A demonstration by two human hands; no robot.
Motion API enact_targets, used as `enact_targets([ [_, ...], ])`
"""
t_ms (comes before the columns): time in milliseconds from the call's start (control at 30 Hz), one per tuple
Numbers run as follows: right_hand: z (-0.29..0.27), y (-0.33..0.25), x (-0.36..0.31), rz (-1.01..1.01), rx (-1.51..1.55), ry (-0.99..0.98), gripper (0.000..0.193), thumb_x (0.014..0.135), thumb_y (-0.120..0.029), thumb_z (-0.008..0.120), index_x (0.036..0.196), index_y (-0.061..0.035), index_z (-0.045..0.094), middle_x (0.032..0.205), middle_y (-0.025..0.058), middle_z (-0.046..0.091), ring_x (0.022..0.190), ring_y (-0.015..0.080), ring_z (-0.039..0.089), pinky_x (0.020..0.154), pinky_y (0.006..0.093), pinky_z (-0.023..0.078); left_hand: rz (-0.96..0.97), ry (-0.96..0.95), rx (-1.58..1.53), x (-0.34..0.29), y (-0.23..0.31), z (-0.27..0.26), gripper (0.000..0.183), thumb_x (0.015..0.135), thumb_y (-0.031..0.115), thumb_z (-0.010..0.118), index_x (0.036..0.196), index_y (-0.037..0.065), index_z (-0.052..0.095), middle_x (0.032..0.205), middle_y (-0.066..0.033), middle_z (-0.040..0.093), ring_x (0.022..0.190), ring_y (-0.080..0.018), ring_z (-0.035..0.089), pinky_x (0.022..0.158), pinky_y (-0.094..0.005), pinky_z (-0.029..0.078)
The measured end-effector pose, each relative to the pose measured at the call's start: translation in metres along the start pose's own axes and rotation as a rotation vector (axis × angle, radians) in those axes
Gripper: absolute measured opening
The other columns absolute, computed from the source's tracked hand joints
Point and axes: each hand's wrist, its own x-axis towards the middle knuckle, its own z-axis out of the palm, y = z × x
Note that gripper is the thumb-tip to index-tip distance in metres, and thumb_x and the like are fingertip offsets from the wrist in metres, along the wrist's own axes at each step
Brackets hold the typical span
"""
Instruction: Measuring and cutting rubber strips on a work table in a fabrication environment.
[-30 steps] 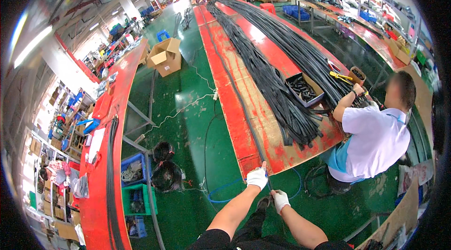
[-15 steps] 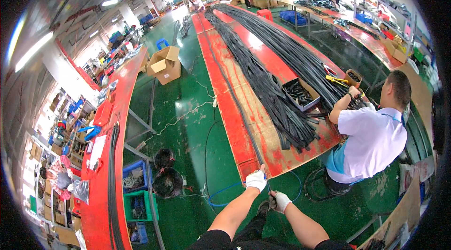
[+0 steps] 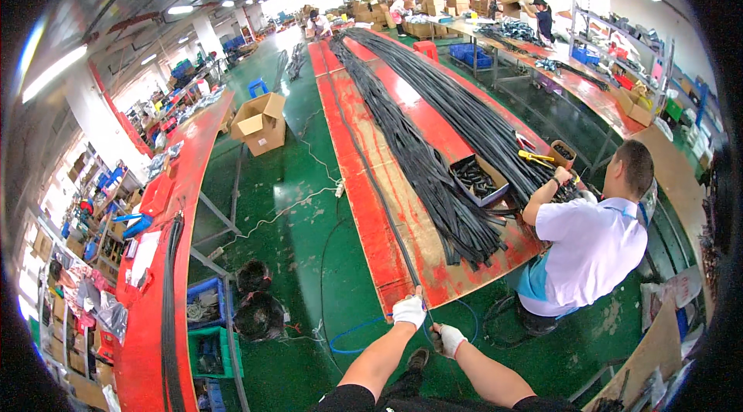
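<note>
My left hand (image 3: 409, 311), in a white glove, is closed around the near end of a long black tube (image 3: 395, 238) at the front edge of the red table (image 3: 357, 218). The tube runs lengthwise along the table's left side. Just right of and below it, my right hand (image 3: 448, 340), also gloved in white with bare fingertips, is closed. A thin dark strand seems to pass between the hands, but what the right fingers pinch is too small to make out. A blue hose (image 3: 348, 349) loops behind both hands.
Bundles of black tubes (image 3: 418, 160) cover the table, with a box of short black pieces (image 3: 486, 197) on them. A co-worker in a white shirt (image 3: 592, 238) works at the right side. Left stand another red table (image 3: 166, 249), crates (image 3: 213, 346) and an open carton (image 3: 259, 124).
The whole view has shifted, so the table and both hands appear farther left and lower. My right hand is slightly nearer the left one. Both hands stay closed by the table edge.
</note>
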Motion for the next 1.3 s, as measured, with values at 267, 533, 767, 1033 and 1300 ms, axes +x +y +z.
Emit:
enact_targets([
  [267, 0.022, -0.041, -0.013, -0.033, -0.094, -0.006, 0.025, 0.11, -0.039, 0.053, 0.099, -0.0183, 0.061, 0.064, -0.0057, 0.048, 0.05, 0.0129, 0.039, 0.049, 0.0333, 0.032, 0.017, -0.01, -0.015, 0.019, -0.011, -0.014, 0.069, 0.094, 0.033, 0.067, 0.157, 0.015, 0.046, 0.112, -0.0166, 0.072, 0.1, -0.0347, 0.073, 0.084, -0.0483, 0.058],
  [533, 0.0, -0.038, 0.001, -0.159, -0.246, 0.054, 0.025, 0.11, -0.04, 0.054, 0.101, -0.0173, 0.059, 0.066, -0.0039, 0.045, 0.053, 0.0145, 0.04, 0.049, 0.0339, 0.031, 0.036, -0.113, -0.064, 0.025, 0.008, -0.031, 0.077, 0.088, 0.031, 0.072, 0.158, 0.015, 0.045, 0.116, -0.0172, 0.072, 0.104, -0.0353, 0.073, 0.087, -0.0481, 0.058],
  [767, 0.001, -0.056, -0.014, -0.078, -0.18, 0.034, 0.025, 0.109, -0.042, 0.054, 0.104, -0.0169, 0.058, 0.066, -0.0019, 0.045, 0.05, 0.0165, 0.038, 0.047, 0.0357, 0.029, 0.037, -0.07, -0.083, 0.024, 0.014, -0.036, 0.072, 0.09, 0.022, 0.061, 0.159, 0.016, 0.045, 0.113, -0.0198, 0.074, 0.099, -0.0382, 0.074, 0.085, -0.0496, 0.058],
  [1033, -0.006, -0.058, -0.012, -0.132, -0.229, 0.035, 0.026, 0.109, -0.041, 0.054, 0.102, -0.0164, 0.059, 0.063, -0.0025, 0.045, 0.05, 0.0164, 0.039, 0.048, 0.036, 0.031, 0.042, -0.047, -0.114, 0.026, 0.019, -0.032, 0.071, 0.089, 0.021, 0.06, 0.159, 0.015, 0.045, 0.114, -0.0192, 0.074, 0.101, -0.0373, 0.074, 0.087, -0.0484, 0.058],
  [1300, -0.009, -0.059, -0.014, -0.104, -0.233, 0.084, 0.025, 0.109, -0.042, 0.054, 0.103, -0.019, 0.06, 0.065, -0.0035, 0.045, 0.053, 0.0148, 0.039, 0.05, 0.0353, 0.031, 0.041, -0.068, -0.107, 0.027, 0.026, -0.035, 0.074, 0.088, 0.024, 0.063, 0.159, 0.014, 0.045, 0.109, -0.0174, 0.075, 0.099, -0.0354, 0.074, 0.086, -0.0471, 0.058],
])
